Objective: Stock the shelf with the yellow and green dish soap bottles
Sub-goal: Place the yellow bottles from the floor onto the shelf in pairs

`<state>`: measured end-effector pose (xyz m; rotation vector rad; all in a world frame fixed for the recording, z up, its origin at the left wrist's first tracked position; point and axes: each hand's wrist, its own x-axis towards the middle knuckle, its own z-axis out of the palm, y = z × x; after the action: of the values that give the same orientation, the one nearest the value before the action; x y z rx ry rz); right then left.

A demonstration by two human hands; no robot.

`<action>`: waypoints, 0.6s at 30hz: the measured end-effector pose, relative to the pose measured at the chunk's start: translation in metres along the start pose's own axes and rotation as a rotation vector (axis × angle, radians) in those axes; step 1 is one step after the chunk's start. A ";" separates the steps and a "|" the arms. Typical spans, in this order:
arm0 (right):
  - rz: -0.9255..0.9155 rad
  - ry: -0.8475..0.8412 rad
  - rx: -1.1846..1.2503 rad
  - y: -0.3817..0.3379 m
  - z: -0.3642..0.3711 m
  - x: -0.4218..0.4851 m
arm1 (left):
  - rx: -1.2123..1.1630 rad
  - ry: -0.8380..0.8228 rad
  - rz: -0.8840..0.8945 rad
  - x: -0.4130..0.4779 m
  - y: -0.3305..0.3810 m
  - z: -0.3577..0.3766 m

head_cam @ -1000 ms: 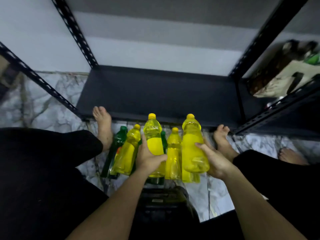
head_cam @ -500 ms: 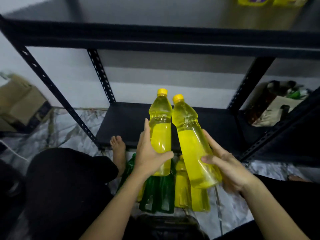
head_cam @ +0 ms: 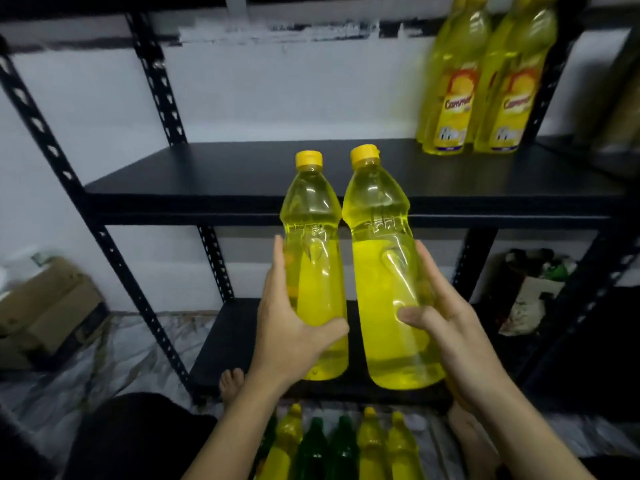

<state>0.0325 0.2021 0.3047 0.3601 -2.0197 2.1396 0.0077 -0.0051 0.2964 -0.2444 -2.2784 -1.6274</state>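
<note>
My left hand (head_cam: 291,327) grips a yellow dish soap bottle (head_cam: 313,244) low on its body, held upright in the air. Beside it, my right hand (head_cam: 446,317) grips a second yellow bottle (head_cam: 384,258), also upright and almost touching the first. Both caps reach the front edge of the black middle shelf (head_cam: 242,174). Two labelled yellow bottles (head_cam: 481,84) stand on that shelf at the back right. On the floor below, between my arms, stand several yellow and green bottles (head_cam: 343,445).
The rack has black perforated posts (head_cam: 156,84) and a lower shelf (head_cam: 228,344) behind the held bottles. A cardboard box (head_cam: 45,313) lies on the floor at left. A bag of clutter (head_cam: 533,289) sits at right. My bare foot (head_cam: 232,382) rests by the lower shelf.
Both hands have lifted their yellow bottles from the floor group up to the level of the middle shelf. My view has tilted upward, showing the stocked bottles at upper right.
</note>
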 end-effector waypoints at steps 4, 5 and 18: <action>-0.131 0.095 -0.102 -0.027 0.005 0.024 | 0.016 0.017 0.118 0.025 0.032 -0.002; -0.153 0.116 -0.104 -0.035 0.005 0.030 | 0.015 0.022 0.149 0.031 0.041 -0.002; -0.502 0.385 -0.439 -0.091 -0.018 0.123 | 0.086 0.134 0.449 0.130 0.110 0.013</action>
<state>-0.0599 0.2207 0.4268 0.3126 -1.8535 1.3133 -0.0796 0.0368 0.4369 -0.5612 -2.0041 -1.2726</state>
